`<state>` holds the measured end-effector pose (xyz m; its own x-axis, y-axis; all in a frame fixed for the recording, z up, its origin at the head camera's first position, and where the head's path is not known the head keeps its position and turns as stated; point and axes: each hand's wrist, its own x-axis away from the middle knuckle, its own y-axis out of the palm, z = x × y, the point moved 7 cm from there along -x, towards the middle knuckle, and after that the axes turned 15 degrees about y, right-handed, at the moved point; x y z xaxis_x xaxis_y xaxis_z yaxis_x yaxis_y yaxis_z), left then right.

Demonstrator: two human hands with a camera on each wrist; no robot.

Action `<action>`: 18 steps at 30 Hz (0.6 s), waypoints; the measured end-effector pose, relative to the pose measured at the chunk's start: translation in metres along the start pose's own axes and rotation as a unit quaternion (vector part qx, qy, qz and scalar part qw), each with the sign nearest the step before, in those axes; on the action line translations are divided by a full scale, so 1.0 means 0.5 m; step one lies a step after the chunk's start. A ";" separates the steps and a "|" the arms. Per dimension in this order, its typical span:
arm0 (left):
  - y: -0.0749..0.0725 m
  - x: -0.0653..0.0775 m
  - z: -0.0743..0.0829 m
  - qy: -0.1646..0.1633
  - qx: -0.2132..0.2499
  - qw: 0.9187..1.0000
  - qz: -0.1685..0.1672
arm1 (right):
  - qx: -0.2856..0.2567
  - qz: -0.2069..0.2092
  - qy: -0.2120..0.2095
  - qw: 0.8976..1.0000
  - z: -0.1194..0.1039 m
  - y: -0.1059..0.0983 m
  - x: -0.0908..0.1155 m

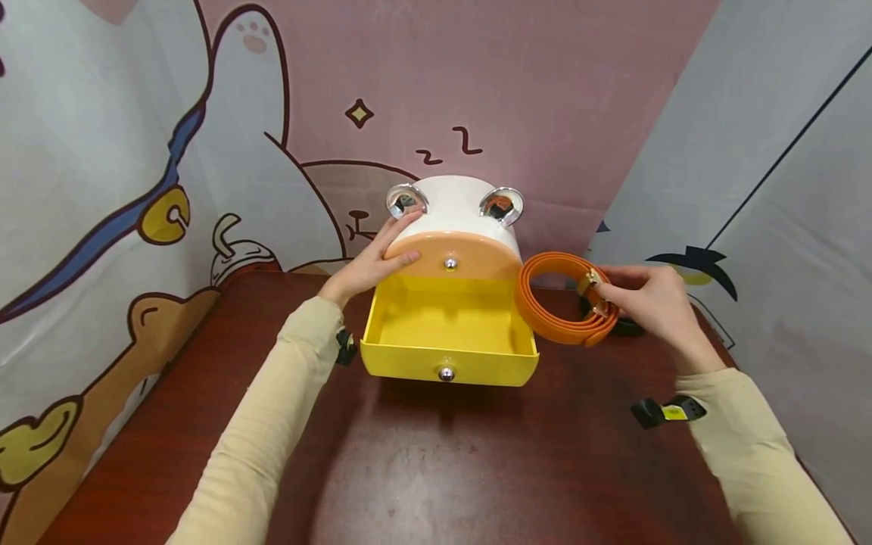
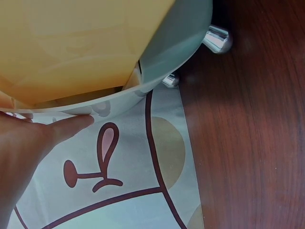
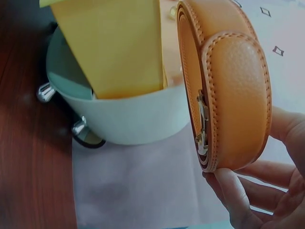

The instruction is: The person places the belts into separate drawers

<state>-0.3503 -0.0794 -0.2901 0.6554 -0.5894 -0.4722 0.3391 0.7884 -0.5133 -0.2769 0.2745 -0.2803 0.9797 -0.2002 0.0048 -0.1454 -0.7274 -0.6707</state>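
A white, rounded desktop drawer box [image 1: 456, 203] with two shiny eye-like knobs on top stands at the table's far side. Its orange upper drawer [image 1: 480, 253] is closed, while the yellow lower drawer [image 1: 402, 362] is pulled out with nothing inside. My left hand [image 1: 371, 263] rests on the box's left side, thumb across the orange front, fingers extended along the white shell [image 2: 126, 107]. Right of the yellow drawer, my right hand [image 1: 655, 303] pinches a coiled orange leather belt [image 1: 527, 306] by its gold buckle side. Stitched edges show on the belt [image 3: 240, 95] in the right wrist view.
The dark red-brown wooden table [image 1: 436, 469] extends toward me in front of the box. A cartoon-printed cloth [image 1: 545, 91] hangs behind and along the sides. Silver feet [image 2: 218, 40] hold the box up. A black item [image 1: 627, 327] lies partly hidden behind the belt.
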 end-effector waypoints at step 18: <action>-0.001 0.001 -0.002 0.001 0.003 1.000 0.002 | 0.017 -0.029 -0.039 0.999 -0.055 0.053 0.022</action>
<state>-0.3506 -0.0802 -0.2908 0.6548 -0.5871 -0.4760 0.3402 0.7913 -0.5080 -0.2736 0.2352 -0.2776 0.9943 -0.1060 -0.0116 -0.0842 -0.7129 -0.6962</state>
